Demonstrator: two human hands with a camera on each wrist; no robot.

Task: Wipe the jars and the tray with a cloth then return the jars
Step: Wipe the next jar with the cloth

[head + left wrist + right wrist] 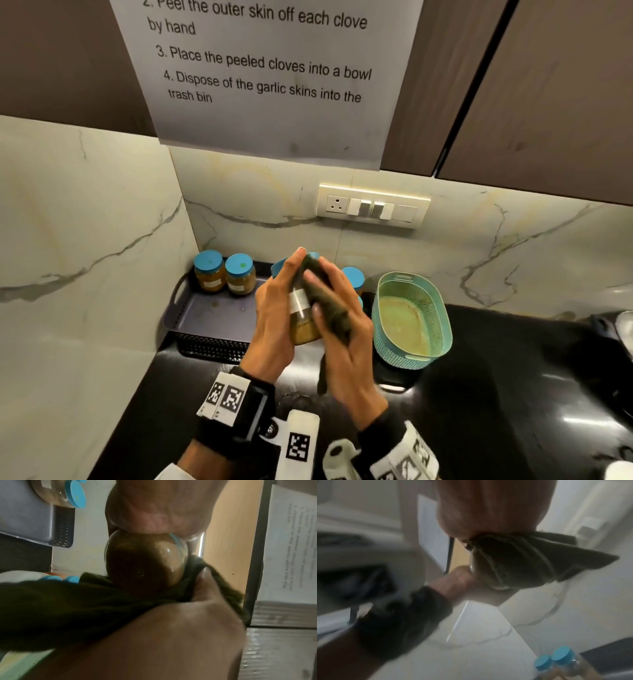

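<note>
My left hand (274, 308) grips a glass jar (301, 325) of tan powder with a white label and a blue lid, lifted above the counter and tilted. My right hand (334, 315) holds a dark green cloth (330, 308) pressed round the jar's right side. From below, the jar's round bottom (145, 563) shows with the cloth (72, 608) wrapped beside it. The cloth (518, 561) covers most of the jar in the right wrist view. Two blue-lidded jars (224, 275) stand at the back left of the dark grey tray (205, 318). More blue lids (352, 277) show behind my hands.
A teal perforated basket (412, 318) stands right of my hands on the black counter (496, 394). Marble walls close the corner at left and behind, with a switch plate (373, 205) above. A paper sheet (267, 78) hangs from the cabinets overhead.
</note>
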